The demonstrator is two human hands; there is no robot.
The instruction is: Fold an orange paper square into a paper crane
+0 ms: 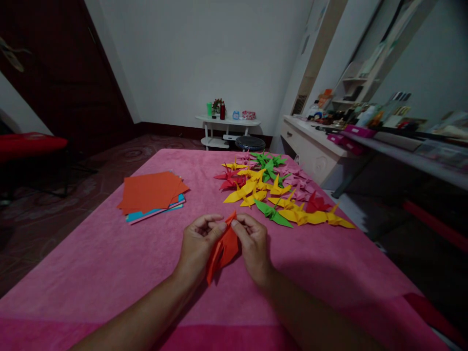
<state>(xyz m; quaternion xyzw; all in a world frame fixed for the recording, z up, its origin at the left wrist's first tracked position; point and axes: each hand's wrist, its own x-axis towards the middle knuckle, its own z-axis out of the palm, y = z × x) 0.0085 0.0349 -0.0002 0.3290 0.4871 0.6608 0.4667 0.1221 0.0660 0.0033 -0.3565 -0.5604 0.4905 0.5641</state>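
Both hands pinch a partly folded orange origami paper (pixel 227 248) above the pink cloth, in the middle near side of the table. My left hand (pixel 200 239) grips its upper left edge between thumb and fingers. On the other side, my right hand (pixel 253 240) holds the narrow upper tip with thumb and forefinger. The paper's long flaps hang down toward me, the left one ending in a point. Ahead and to the right lie several finished paper cranes, among them a green crane (pixel 272 213) and a yellow crane (pixel 299 215).
A stack of orange paper sheets (pixel 149 192), with blue and pink ones beneath, lies at the left of the pink-covered table (pixel 109 273). A stool (pixel 250 143) and small white stand (pixel 228 120) are beyond it. A cluttered dresser (pixel 321 151) stands at right.
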